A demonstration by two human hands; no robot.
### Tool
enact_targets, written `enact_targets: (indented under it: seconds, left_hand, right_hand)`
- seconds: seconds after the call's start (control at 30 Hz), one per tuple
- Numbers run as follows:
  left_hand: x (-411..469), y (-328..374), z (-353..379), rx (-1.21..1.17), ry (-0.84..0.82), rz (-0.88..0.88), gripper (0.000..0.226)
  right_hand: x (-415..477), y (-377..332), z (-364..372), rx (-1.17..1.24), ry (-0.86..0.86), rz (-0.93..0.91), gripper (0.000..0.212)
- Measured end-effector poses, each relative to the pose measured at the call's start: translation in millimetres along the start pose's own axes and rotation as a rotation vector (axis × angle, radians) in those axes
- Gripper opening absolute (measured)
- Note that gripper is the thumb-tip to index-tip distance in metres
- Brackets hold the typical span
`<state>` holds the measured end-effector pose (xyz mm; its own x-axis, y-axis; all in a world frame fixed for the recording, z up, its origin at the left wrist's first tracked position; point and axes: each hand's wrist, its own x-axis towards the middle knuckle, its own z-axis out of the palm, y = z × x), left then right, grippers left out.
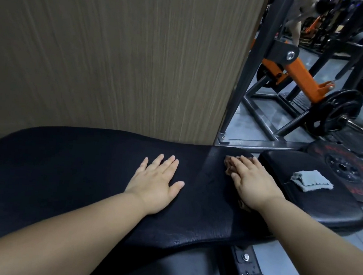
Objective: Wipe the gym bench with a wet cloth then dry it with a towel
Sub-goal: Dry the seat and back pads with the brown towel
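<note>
A wood-grain wall panel (117, 55) stands right against the far edge of the black padded counter (74, 172), so you have no room beyond it. Your left hand (157, 179) lies flat mid-pad, fingers straight and spread. Your right hand (251, 183) presses flat, fingers straight, on a brown cloth (228, 165) near the pad's right end. Just beyond the gap, a folded grey cloth (311, 180) lies on the separate seat pad (323, 213). A weight plate (344, 171) lies on the floor beside that pad, and an orange-and-black machine (300, 75) stands farther off.
</note>
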<state>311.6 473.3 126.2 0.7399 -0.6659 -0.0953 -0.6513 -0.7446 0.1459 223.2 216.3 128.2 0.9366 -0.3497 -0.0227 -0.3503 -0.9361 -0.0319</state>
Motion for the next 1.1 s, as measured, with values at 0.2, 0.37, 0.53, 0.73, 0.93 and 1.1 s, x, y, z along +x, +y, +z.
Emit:
enact_targets:
  seconds: [0.2,0.37,0.53,0.73,0.93,1.1]
  left_hand:
    - [3,-3,2,-0.006,0.030,0.012,0.068]
    - [5,-8,4,-0.004,0.023,0.008,0.067]
    - [7,-9,1,0.001,0.001,0.010,0.067]
    - [6,-11,0,-0.025,-0.011,0.007,0.065]
    - [-1,-8,-1,-0.119,0.010,0.024,0.067]
    - [0,-8,-2,-0.130,0.017,0.033,0.071]
  right_hand:
    - [62,-2,-9,0.027,0.043,0.046,0.047]
    - [98,-10,-7,0.025,-0.002,0.136,0.037]
    - [81,-21,0,0.001,0.054,0.095,0.042]
    - [-5,-60,5,-0.031,0.022,-0.114,0.053]
    - [-124,-89,15,0.073,0.123,-0.272,0.050]
    - [-98,-96,7,0.063,0.080,-0.254,0.052]
